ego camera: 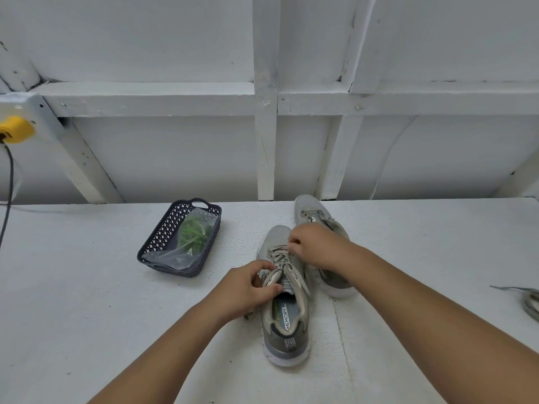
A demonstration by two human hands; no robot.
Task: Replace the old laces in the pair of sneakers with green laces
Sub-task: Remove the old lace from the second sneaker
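Near sneaker at mid-desk toward the near edge, long axis running near edge to far edge, toe pointing at the far edge, heel toward the person. Old lace threaded across its eyelets. Left hand gripping the tongue and collar on the shoe's left side; right hand farther up toward the toe, fingers curled and pinching the lace at the lower rows — the nearer hand to the next pull, by judgement. Second sneaker just beside, to the right and farther back, apparently unlaced. Count — two sneakers, one dark basket left of them holding one clear bag of green laces, one loose grey lace at the desk's right edge.
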